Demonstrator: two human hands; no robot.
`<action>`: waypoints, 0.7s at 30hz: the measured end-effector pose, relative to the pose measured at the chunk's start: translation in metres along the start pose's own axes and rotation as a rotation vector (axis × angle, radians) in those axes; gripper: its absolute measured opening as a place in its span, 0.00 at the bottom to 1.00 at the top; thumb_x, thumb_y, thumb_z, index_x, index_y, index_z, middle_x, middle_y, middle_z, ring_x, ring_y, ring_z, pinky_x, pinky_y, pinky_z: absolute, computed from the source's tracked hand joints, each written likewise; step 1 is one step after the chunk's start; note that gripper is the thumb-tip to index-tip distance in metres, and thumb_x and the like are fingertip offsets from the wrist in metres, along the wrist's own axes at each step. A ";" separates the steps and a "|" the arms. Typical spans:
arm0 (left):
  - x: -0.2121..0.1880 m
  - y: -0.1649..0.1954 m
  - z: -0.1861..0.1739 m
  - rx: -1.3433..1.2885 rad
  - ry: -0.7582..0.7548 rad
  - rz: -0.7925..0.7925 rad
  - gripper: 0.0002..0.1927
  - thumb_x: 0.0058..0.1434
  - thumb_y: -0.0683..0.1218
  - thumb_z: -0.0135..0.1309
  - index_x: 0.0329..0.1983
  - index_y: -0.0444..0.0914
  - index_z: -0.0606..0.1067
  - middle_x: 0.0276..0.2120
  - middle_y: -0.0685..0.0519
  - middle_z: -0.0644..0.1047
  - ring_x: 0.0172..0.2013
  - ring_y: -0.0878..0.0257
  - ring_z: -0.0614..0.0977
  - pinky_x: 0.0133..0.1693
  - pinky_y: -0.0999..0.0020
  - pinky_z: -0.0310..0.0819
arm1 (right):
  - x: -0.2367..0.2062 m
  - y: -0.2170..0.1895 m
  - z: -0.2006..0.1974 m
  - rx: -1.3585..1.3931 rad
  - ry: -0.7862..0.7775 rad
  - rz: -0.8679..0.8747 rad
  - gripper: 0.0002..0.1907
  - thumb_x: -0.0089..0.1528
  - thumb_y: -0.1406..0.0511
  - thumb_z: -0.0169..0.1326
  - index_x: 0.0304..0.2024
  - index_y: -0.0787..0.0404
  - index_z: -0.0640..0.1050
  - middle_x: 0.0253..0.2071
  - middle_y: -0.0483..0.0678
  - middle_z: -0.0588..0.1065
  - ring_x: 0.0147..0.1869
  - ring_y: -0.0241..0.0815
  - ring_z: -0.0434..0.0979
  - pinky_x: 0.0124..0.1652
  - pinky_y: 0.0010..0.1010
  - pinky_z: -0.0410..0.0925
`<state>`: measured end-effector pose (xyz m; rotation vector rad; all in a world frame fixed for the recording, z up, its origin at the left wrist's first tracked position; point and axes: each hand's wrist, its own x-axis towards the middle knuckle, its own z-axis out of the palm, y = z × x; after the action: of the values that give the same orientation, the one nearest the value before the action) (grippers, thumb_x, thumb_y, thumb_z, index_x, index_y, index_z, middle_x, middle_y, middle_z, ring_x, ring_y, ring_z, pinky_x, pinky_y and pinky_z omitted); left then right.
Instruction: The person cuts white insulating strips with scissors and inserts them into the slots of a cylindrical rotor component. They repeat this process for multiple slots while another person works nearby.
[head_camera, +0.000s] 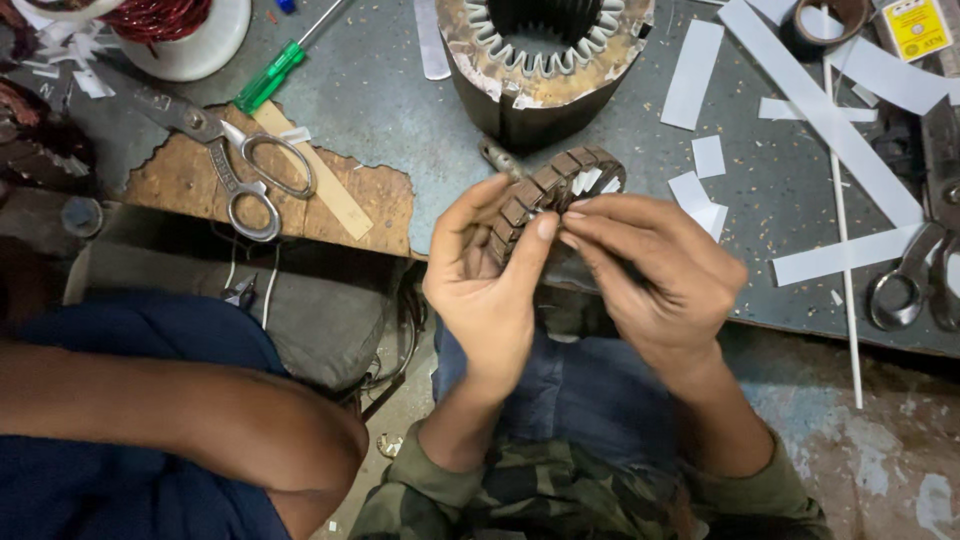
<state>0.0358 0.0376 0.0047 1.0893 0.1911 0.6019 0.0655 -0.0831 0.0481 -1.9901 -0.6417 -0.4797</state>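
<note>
A grey, speckled workbench (400, 110) is seen. On it a large slotted metal ring (540, 55) is stood, with white paper strips (820, 110) scattered to the right beside a thin white rod (845, 250). A worn wooden board (370, 200) is laid at the left, bearing scissors (235, 160). A green-handled screwdriver (275, 72) is placed nearby.
</note>
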 end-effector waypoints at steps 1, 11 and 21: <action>-0.001 0.000 0.003 0.019 0.008 0.007 0.24 0.65 0.29 0.61 0.64 0.27 0.70 0.55 0.45 0.77 0.56 0.62 0.79 0.63 0.68 0.75 | -0.001 0.000 0.001 0.012 0.008 0.009 0.12 0.63 0.77 0.68 0.47 0.67 0.82 0.48 0.54 0.80 0.49 0.44 0.84 0.48 0.27 0.76; -0.005 0.005 0.015 0.035 0.046 -0.003 0.26 0.65 0.28 0.60 0.65 0.28 0.68 0.52 0.47 0.77 0.50 0.64 0.80 0.56 0.70 0.77 | -0.009 -0.002 0.001 0.066 0.073 0.089 0.10 0.63 0.76 0.67 0.46 0.67 0.82 0.48 0.54 0.80 0.49 0.43 0.84 0.49 0.27 0.76; -0.014 0.007 0.011 0.052 -0.030 0.012 0.30 0.64 0.29 0.60 0.68 0.28 0.65 0.59 0.44 0.75 0.59 0.61 0.78 0.63 0.67 0.73 | -0.035 0.008 -0.086 -0.348 0.151 0.266 0.06 0.69 0.73 0.65 0.49 0.66 0.83 0.47 0.54 0.82 0.49 0.46 0.83 0.49 0.30 0.74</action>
<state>0.0269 0.0236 0.0143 1.1499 0.1753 0.5943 0.0368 -0.1702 0.0627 -2.2979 -0.2022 -0.6012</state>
